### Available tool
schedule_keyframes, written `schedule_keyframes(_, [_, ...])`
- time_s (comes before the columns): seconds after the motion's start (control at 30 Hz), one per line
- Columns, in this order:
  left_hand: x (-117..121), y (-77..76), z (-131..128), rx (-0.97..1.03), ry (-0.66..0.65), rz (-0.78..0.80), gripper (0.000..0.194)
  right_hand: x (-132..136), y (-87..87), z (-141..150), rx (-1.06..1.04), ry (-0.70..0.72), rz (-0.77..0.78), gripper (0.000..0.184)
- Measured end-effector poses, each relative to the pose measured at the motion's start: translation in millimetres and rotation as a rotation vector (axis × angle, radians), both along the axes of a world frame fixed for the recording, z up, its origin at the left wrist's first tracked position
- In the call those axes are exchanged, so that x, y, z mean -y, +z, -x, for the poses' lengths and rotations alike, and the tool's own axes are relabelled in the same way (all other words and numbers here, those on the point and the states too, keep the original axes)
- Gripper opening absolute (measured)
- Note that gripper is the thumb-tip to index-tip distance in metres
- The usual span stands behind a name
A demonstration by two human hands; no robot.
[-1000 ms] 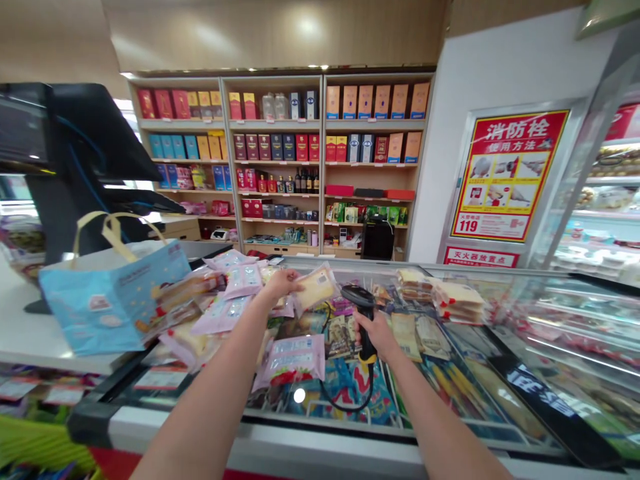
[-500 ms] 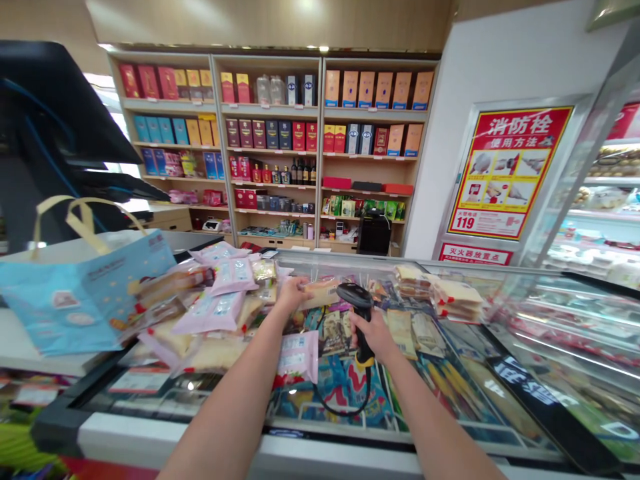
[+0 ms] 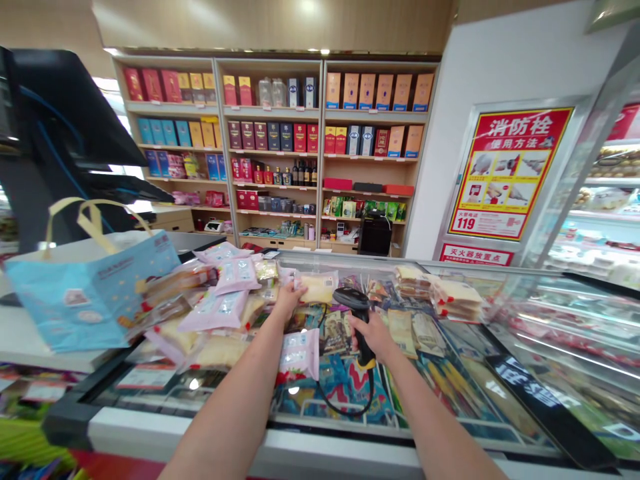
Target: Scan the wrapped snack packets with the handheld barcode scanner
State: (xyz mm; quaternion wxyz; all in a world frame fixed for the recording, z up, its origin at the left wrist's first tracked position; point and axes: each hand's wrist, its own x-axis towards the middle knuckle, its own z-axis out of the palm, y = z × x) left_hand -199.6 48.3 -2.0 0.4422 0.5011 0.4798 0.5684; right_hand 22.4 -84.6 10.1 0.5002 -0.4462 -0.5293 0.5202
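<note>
My left hand (image 3: 290, 297) grips the left end of a clear packet of sliced bread (image 3: 319, 288), its printed label facing up, just above the freezer's glass top. My right hand (image 3: 369, 331) is wrapped round the handle of a black barcode scanner (image 3: 356, 303), whose head points left toward the bread packet. From the handle, a black cable (image 3: 345, 412) loops down over the glass. Near my left forearm lies a pink-and-white packet (image 3: 299, 355). Farther left, several pink packets (image 3: 236, 275) are heaped with other wrapped bread.
A blue carrier bag (image 3: 95, 293) stands at the left, under a dark monitor (image 3: 75, 107). Stacked bread packets (image 3: 457, 299) lie on the right of the chest freezer (image 3: 200, 437). Behind are shelves of boxed goods (image 3: 273, 137).
The bread packet has turned in my left hand, so its broad labelled face now shows. My right hand and the scanner have barely moved. The view has shifted slightly.
</note>
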Motion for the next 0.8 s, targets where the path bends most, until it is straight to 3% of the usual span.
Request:
schedule_keyframes(0.3, [2.1,0.8,-1.7,-0.04,-0.026,0.013,0.045,-5.4,-10.1,-1.5,0.007,0.018,-0.001,0.038])
schedule_keyframes(0.8, [3.4,8.0,-7.7,-0.056,-0.014,0.045,0.038,-1.6,0.2,0.0,-0.049,-0.005,0.025,0.039])
